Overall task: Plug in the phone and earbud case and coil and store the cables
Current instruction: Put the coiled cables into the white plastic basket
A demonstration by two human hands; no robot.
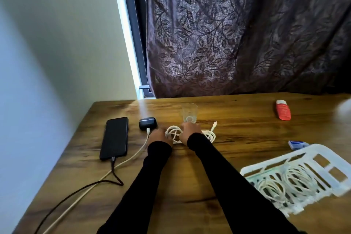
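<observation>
A black phone (115, 137) lies at the left of the wooden table (190, 186) with a dark cable (114, 169) in its near end. Right of it sits a dark earbud case (147, 123) with a white cable (141, 148) plugged in. My left hand (159, 136) and my right hand (190, 131) both hold a loose white cable bundle (174, 133) on the table between them. More of that cable and its plug (214, 124) trail to the right of my right hand.
A clear glass (190, 113) stands just behind my right hand. A white slotted basket (296, 176) at the near right holds coiled white cables. A small blue and white item (296, 144) and an orange object (283, 110) lie further right. A curtain hangs behind the table.
</observation>
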